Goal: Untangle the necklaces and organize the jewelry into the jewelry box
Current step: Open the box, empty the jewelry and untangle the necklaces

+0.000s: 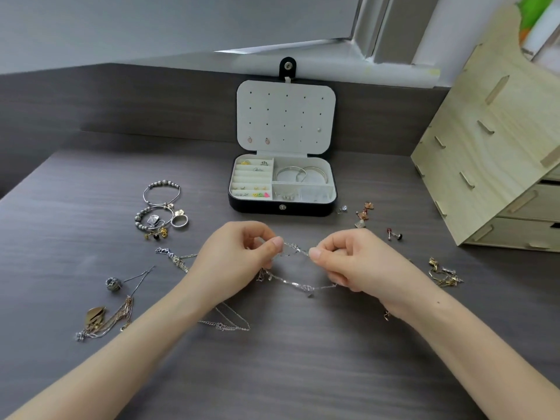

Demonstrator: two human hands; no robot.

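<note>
A thin silver necklace [295, 249] stretches between both hands above the dark table, and its lower loop [303, 287] hangs slack beneath them. My left hand [233, 253] pinches one end between thumb and fingers. My right hand [348, 259] pinches the other end the same way. Behind the hands stands the open black jewelry box [281, 209], its lid upright with a few studs. Rings, earrings and silver bangles [300, 174] lie in its compartments.
Beaded bracelets and rings [162, 207] lie at left, with a gold leaf necklace tangle [103, 322] and a ball pendant [113, 283] nearer me. A silver chain [227, 324] lies under my left forearm. Earrings [365, 215] and gold chains [444, 274] sit right. A wooden drawer organizer [500, 165] stands far right.
</note>
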